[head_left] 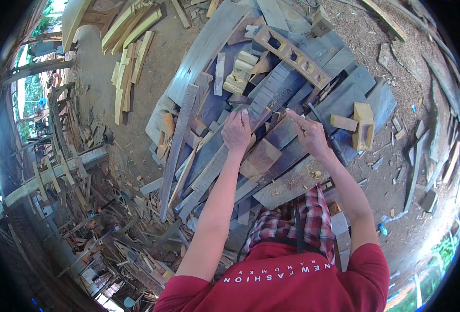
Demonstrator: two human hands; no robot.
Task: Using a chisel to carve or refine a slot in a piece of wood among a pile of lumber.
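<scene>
Head view: left hand, fingers pressed together, lies flat on a grey plank whose long axis runs up-right from the fingertips; right hand, forefinger extended, others curled, points just beside it.

Outdoor woodworking yard / carpentry workshop, open-air w/ dirt floor. Big pile of grey planks and offcuts filled centre; a mortised beam w/ square holes lay on top. Sawdust and chips covered ground. Pale curved boards were stacked top left, scrap timber heap lower left. Greenery showed at edges.
</scene>
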